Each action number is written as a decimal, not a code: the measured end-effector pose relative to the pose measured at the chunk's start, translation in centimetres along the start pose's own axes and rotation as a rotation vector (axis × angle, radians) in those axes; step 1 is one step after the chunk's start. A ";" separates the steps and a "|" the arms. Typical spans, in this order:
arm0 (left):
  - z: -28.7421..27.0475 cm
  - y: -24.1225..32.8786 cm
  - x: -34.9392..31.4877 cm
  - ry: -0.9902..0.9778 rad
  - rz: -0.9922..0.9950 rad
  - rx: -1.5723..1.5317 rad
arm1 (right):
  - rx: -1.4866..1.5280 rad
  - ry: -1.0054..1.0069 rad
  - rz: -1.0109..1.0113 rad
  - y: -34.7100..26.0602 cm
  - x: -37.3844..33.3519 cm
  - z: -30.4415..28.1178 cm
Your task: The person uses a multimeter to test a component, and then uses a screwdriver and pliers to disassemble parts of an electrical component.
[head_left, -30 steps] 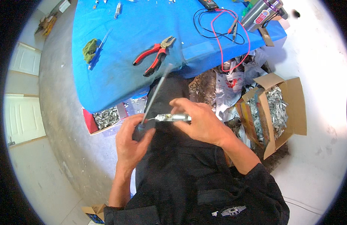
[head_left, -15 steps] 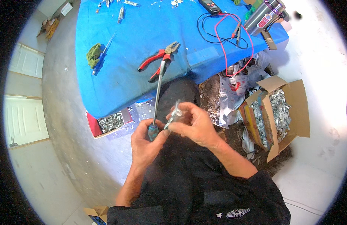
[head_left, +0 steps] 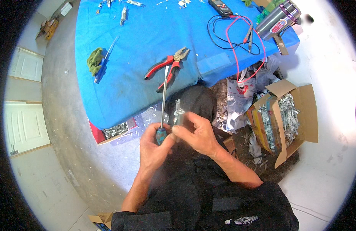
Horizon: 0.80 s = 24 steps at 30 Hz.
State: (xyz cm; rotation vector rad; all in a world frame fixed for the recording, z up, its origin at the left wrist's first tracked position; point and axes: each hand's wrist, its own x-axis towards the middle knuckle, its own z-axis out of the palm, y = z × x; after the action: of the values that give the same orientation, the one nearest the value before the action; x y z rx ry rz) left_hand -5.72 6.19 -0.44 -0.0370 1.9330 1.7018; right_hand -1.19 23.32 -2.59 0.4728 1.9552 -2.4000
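My left hand [head_left: 154, 148] is closed around the blue-and-black handle of a screwdriver [head_left: 163, 100], its long metal shaft pointing up and away toward the table. In my right hand [head_left: 199, 133] a small silvery metal piece [head_left: 178, 111] is pinched, with a thin forked end sticking up; its exact kind is not clear. The fingertips of both hands meet near the lower end of that piece. Beyond the screwdriver's tip, red-handled pliers [head_left: 168, 69] lie on the blue-covered table [head_left: 132, 84].
On the table lie a blue screwdriver [head_left: 106, 59] by a green cloth [head_left: 95, 61], a multimeter [head_left: 220, 7] with red and black leads, and a metal flask [head_left: 278, 20]. A cardboard box [head_left: 307, 111] of metal scraps stands at right; a red box [head_left: 96, 133] of metal pieces sits under the table.
The metal piece in my right hand has turned more upright. Both hands stay close together, the left still around the screwdriver. The whole view has shifted slightly.
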 end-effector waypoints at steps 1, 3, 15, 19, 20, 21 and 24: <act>-0.1 0.0 0.2 -0.002 -0.005 0.003 | -0.007 0.011 0.008 0.3 0.2 -0.1; -0.8 0.2 0.6 0.007 -0.020 -0.018 | -0.005 0.038 0.018 0.6 0.5 -0.1; -9.6 4.1 9.2 0.489 0.430 0.923 | 0.264 0.112 0.048 -0.7 2.7 -1.1; -10.0 4.1 11.5 0.545 0.513 1.066 | 0.300 0.111 0.039 -0.1 3.1 -1.7; -10.2 4.1 11.9 0.548 0.525 1.085 | 0.305 0.104 0.039 0.2 3.2 -2.0; -10.3 4.3 12.2 0.549 0.538 1.102 | 0.309 0.097 0.039 0.4 3.2 -2.3; -8.6 5.6 12.1 0.561 0.716 1.207 | 0.328 0.105 0.044 0.6 3.1 -2.8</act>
State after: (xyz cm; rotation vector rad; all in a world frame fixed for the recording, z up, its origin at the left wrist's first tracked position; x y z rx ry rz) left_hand -21.33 3.38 -0.14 0.7675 3.3716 0.5496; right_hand -3.42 26.47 -4.36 0.6532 1.5655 -2.7287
